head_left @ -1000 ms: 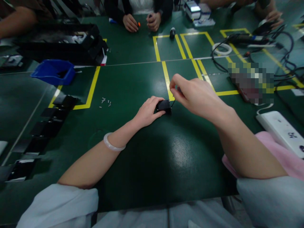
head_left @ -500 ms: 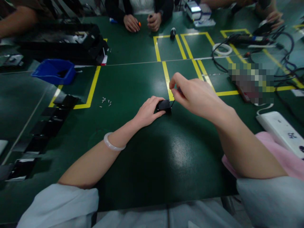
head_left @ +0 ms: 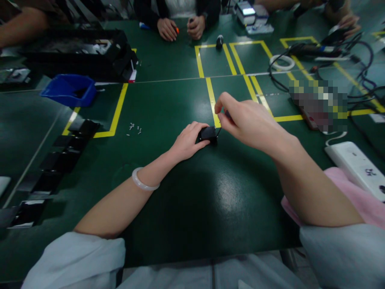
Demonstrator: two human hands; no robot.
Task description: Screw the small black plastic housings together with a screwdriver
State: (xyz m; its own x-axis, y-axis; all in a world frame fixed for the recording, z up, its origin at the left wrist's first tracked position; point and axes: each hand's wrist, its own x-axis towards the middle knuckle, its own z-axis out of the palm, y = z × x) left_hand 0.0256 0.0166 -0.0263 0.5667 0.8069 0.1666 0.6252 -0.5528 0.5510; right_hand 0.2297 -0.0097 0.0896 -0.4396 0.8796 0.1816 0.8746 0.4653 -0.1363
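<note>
A small black box lies on the green table, gripped at its sides between the thumb and fingers of my left hand. My right hand is pinched around a screwdriver, mostly hidden in the fingers. Its thin dark shaft slants down to the right end of the box; the exact tip is too small to make out. Several tiny silvery screws are scattered on the table to the left of my left hand.
Several black boxes form a row at the left, below a blue bin. A large black tray stands behind. To the right are a white power strip, a pink cloth and cables. A co-worker's hands rest across the table.
</note>
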